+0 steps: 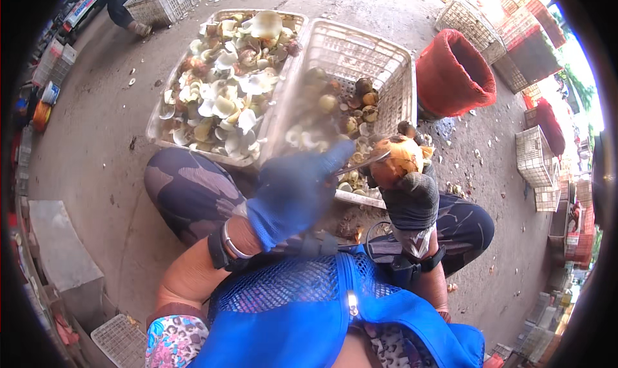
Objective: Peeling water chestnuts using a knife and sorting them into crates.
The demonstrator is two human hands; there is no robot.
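Note:
My left hand (pixel 293 191), in a blue glove and blurred by motion, is closed around a knife whose handle it hides. The thin knife blade (pixel 362 165) sticks out to the right and reaches the left side of an onion (pixel 396 160). That brownish-orange onion sits in my right hand (pixel 413 199), which wears a dark grey glove and curls round it from below. Both hands are over the near end of a pale plastic crate (pixel 367 43). Inside this crate lie several whole onions (pixel 369 113) and loose white and yellowish peelings.
Left of that crate stands a second crate (pixel 154 126), heaped with onion peelings (pixel 225 97). A red mesh-covered bucket (pixel 454 78) is at the right. More crates (pixel 161 4) stand behind and along the right edge. Scraps litter the concrete floor (pixel 106 194); my knees flank the crates.

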